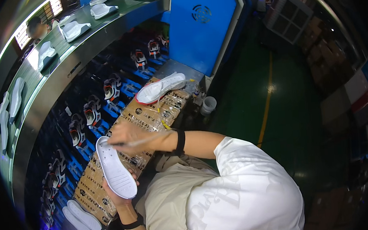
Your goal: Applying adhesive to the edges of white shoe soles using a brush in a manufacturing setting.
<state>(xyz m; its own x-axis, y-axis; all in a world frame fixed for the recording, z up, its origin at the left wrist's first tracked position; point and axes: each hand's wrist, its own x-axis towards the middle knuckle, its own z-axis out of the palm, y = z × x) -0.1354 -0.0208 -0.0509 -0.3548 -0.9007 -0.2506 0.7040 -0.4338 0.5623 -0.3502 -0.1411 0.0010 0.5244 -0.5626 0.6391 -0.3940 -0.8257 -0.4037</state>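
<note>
White, foot-shaped moulded sole (116,172), held over the cardboard-topped bench (91,182). Left hand (118,195) cups its lower end, fingers curled round the edge. Right hand (131,137) at the upper end, fingers seemingly closed on a slim tool (117,144) (too blurred to name). Risk, my judgement: a hard stroke up there could twist the sole loose, being supported only low down. Surface smooth: pitted above, grooved below, rim raised. Bench's far end: red-edged white shoe piece (159,89).
</note>
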